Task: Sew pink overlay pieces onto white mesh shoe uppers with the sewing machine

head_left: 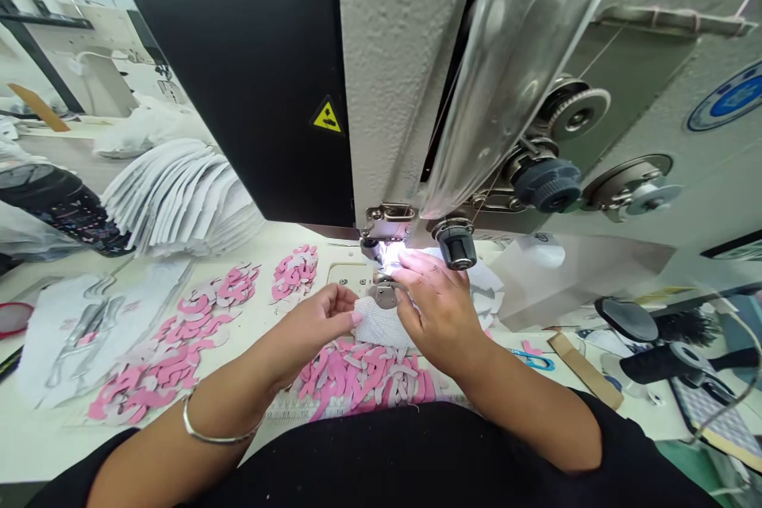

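Note:
A white textured fabric piece (pixel 381 325) lies on the bed of the sewing machine (pixel 386 71), under the lit needle area. My left hand (pixel 315 327) pinches its left edge between thumb and fingers. On the other side, my right hand (pixel 439 309) is closed on the fabric, fingertips close to the presser foot (pixel 381 266) and thumb low on the cloth. The fingertips partly hide the stitching spot. Just in front of the fabric is a heap of pink and white cut strips (pixel 363 377).
More pink cutouts (pixel 196 325) lie in piles to the left. Behind them stands a fanned stack of white fabric pieces (pixel 178 194). At right are blue-handled snips (pixel 534 359), a brown strip (pixel 585 371) and a black thread spool (pixel 655 363). The machine head overhangs my hands.

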